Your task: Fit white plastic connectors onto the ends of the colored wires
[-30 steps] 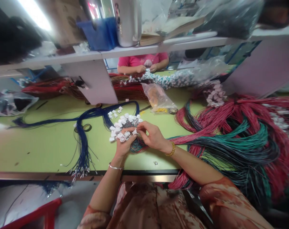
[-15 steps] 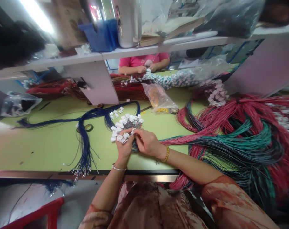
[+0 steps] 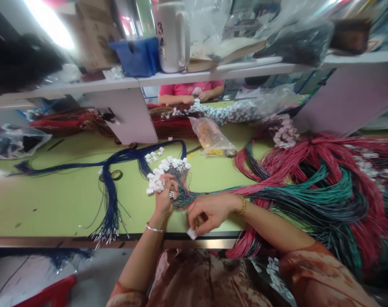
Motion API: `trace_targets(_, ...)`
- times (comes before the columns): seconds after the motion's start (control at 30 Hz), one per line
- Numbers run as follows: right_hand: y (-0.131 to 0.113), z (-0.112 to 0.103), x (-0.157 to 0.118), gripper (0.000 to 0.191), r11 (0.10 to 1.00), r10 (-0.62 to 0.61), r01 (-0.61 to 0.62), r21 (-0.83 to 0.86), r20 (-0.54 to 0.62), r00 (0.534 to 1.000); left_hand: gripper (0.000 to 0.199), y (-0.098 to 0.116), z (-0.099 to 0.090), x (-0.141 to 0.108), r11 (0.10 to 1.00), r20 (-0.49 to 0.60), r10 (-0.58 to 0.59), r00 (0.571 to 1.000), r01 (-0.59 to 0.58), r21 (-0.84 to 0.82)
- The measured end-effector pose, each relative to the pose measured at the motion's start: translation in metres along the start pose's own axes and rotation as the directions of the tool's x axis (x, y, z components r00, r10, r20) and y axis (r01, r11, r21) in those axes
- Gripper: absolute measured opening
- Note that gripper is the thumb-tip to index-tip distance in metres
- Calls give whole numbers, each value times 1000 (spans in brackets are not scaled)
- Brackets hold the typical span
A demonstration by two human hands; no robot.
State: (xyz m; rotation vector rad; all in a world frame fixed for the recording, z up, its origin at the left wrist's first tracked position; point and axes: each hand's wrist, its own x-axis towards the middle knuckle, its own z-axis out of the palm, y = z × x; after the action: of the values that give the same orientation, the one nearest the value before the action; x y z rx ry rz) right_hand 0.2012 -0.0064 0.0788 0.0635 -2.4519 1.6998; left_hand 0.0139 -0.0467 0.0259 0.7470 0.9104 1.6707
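White plastic connectors (image 3: 170, 164): clustered at the ends of thin red, green and dark wires (image 3: 183, 187), centre of frame
Left hand (image 3: 164, 198): fingers curled against the cluster; firmness of hold cannot be told
Right hand (image 3: 209, 211): fingertips closed on a small white plastic piece (image 3: 192, 233), lower centre, near the front edge of the green tabletop (image 3: 62, 187)
Dark blue wire bundle (image 3: 111, 187): left of centre
Blue plastic bin (image 3: 138, 57): on shelf (image 3: 178, 78), upper left
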Motion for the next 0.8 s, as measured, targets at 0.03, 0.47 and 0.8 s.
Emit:
trace_targets(0.03, 1, -8, -1, 20, 999, 32, -33, 10, 39, 999, 34, 1, 0, -1, 1000, 49, -12, 999, 13, -12)
trace_targets(0.47, 118, -120, 36, 17, 473, 353, -875, -105, -888, 297, 37, -3, -4, -9, 987, 267, -32, 963, -11, 158)
trace_targets(0.8, 125, -120, 31, 8, 743, 398, -642, 189, -896, 197, 42, -2, -2, 0, 992, 21, -110, 994, 111, -56)
